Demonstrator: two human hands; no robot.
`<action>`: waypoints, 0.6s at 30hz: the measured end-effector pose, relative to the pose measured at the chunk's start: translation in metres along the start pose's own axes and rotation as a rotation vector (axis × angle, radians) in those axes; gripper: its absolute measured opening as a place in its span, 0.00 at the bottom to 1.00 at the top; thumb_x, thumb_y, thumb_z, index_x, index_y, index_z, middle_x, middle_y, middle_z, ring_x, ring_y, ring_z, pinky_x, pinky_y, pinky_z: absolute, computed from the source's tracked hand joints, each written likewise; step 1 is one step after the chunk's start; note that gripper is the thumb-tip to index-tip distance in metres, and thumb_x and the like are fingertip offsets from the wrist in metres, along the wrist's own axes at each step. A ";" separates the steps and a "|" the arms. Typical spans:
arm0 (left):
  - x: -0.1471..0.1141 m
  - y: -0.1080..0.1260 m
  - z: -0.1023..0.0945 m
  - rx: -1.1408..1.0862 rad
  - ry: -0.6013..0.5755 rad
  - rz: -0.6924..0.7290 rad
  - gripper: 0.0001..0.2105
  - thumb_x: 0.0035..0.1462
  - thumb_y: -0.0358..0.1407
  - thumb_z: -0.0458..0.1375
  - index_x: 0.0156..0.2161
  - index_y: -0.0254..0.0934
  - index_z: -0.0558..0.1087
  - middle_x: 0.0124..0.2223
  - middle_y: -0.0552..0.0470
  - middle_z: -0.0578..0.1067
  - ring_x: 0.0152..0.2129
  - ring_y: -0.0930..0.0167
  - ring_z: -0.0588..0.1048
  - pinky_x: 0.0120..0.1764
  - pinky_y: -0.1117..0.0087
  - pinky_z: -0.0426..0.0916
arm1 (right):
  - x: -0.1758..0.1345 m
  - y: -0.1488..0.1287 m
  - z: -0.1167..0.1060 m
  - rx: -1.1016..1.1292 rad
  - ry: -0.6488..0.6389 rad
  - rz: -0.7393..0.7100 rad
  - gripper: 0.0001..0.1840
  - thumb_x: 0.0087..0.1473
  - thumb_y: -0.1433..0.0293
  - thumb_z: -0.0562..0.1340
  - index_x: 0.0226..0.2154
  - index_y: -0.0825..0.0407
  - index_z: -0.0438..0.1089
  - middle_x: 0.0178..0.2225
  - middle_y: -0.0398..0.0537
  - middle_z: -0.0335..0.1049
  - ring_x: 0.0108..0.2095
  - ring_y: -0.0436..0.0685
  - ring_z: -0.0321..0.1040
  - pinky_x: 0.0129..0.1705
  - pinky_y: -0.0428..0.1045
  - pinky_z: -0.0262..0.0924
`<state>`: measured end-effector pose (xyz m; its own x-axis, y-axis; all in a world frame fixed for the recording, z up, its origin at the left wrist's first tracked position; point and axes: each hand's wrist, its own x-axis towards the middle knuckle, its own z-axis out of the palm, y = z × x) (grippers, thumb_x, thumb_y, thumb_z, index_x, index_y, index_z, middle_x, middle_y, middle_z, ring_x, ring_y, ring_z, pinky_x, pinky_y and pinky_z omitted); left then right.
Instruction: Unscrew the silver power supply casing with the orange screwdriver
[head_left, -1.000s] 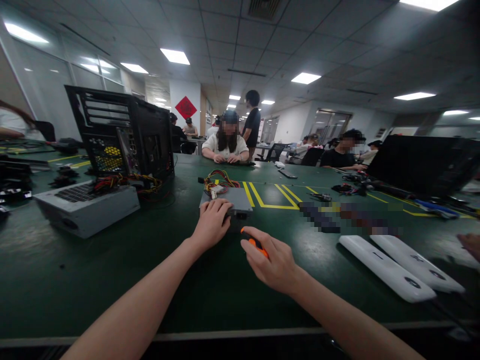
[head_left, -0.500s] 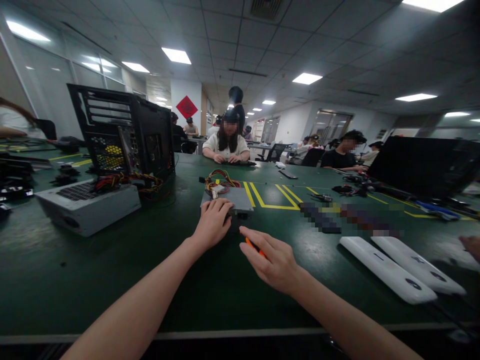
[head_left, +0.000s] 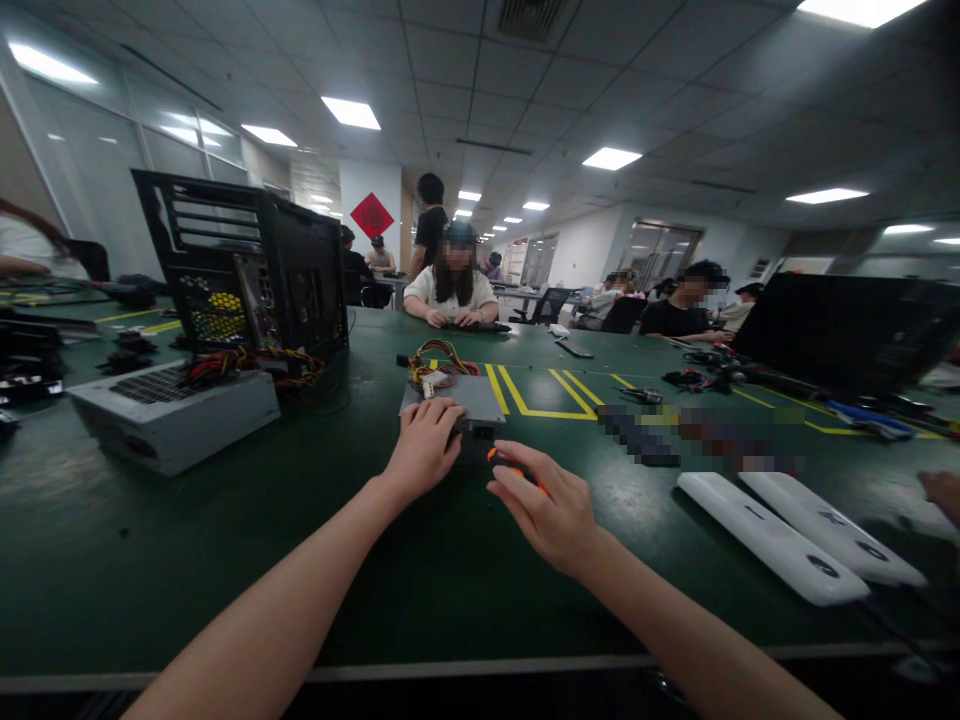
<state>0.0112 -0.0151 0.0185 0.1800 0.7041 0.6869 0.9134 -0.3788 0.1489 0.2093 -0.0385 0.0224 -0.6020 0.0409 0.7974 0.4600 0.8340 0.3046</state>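
Note:
My left hand (head_left: 429, 438) grips the near left part of a small grey computer power supply (head_left: 484, 397), fingers over its top and thumb at the front. Bundled coloured wires (head_left: 442, 362) with a white connector lie at its far side. Just right of the unit's front, my right hand (head_left: 553, 500) is closed around a screwdriver (head_left: 517, 464) with an orange and black handle. The fingers cover much of it, and no shaft can be made out. The tool is apart from the power supply.
To the left stand a larger grey power supply (head_left: 176, 415) and an open black computer case (head_left: 244, 265). White power banks (head_left: 772, 540) lie at the right, near a black monitor (head_left: 847, 330). Across the green table (head_left: 420, 600) sits a person (head_left: 450, 280).
My right hand has shifted slightly, and the screwdriver's orange end shows more, tilted up toward the unit. The left hand stays put. A standing person behind has moved left.

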 end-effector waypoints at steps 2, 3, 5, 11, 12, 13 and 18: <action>0.000 0.000 0.001 -0.001 0.003 -0.004 0.15 0.52 0.31 0.51 0.46 0.39 0.65 0.48 0.48 0.68 0.45 0.65 0.64 0.46 0.61 0.53 | 0.001 0.000 -0.001 0.026 -0.014 0.032 0.14 0.51 0.75 0.58 0.42 0.51 0.59 0.42 0.54 0.66 0.41 0.54 0.66 0.39 0.49 0.65; 0.000 0.000 0.002 -0.001 0.007 -0.008 0.14 0.53 0.32 0.50 0.46 0.39 0.65 0.47 0.48 0.68 0.45 0.65 0.64 0.46 0.61 0.53 | 0.001 -0.001 -0.002 0.041 -0.019 0.034 0.14 0.51 0.75 0.57 0.42 0.52 0.59 0.42 0.54 0.66 0.42 0.55 0.66 0.40 0.50 0.65; 0.001 0.000 0.004 -0.011 0.017 -0.012 0.13 0.54 0.33 0.50 0.46 0.40 0.65 0.47 0.49 0.68 0.44 0.66 0.65 0.47 0.61 0.53 | 0.002 -0.004 -0.003 0.057 -0.023 0.034 0.15 0.51 0.76 0.55 0.43 0.53 0.58 0.43 0.55 0.65 0.44 0.56 0.65 0.41 0.52 0.64; 0.003 0.004 -0.005 -0.051 0.269 -0.151 0.08 0.56 0.34 0.48 0.40 0.38 0.65 0.43 0.48 0.68 0.44 0.66 0.64 0.47 0.61 0.54 | 0.002 -0.004 -0.001 -0.002 0.004 0.110 0.13 0.53 0.76 0.55 0.43 0.54 0.59 0.42 0.54 0.66 0.41 0.52 0.67 0.38 0.46 0.65; 0.003 0.003 -0.007 -0.049 0.347 -0.226 0.08 0.55 0.36 0.49 0.40 0.37 0.64 0.43 0.47 0.67 0.44 0.65 0.64 0.46 0.60 0.55 | 0.001 -0.002 0.000 -0.008 0.027 0.103 0.14 0.53 0.75 0.56 0.44 0.53 0.58 0.41 0.53 0.67 0.41 0.52 0.67 0.38 0.45 0.65; 0.004 0.002 -0.008 -0.055 0.419 -0.314 0.09 0.55 0.38 0.50 0.40 0.37 0.63 0.43 0.46 0.66 0.44 0.64 0.63 0.46 0.59 0.56 | 0.000 -0.001 0.000 -0.010 0.040 0.096 0.15 0.53 0.75 0.57 0.44 0.53 0.58 0.40 0.52 0.67 0.40 0.52 0.67 0.38 0.45 0.65; 0.006 -0.023 0.008 -0.257 0.556 -0.742 0.20 0.50 0.48 0.53 0.45 0.38 0.58 0.45 0.44 0.63 0.46 0.62 0.63 0.45 0.55 0.61 | -0.003 -0.004 0.000 -0.012 -0.010 0.080 0.17 0.51 0.76 0.56 0.45 0.52 0.57 0.44 0.55 0.63 0.43 0.56 0.65 0.40 0.50 0.65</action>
<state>-0.0058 0.0025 0.0139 -0.6708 0.4570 0.5841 0.6050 -0.1183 0.7874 0.2089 -0.0416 0.0190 -0.5697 0.1129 0.8141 0.5148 0.8211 0.2465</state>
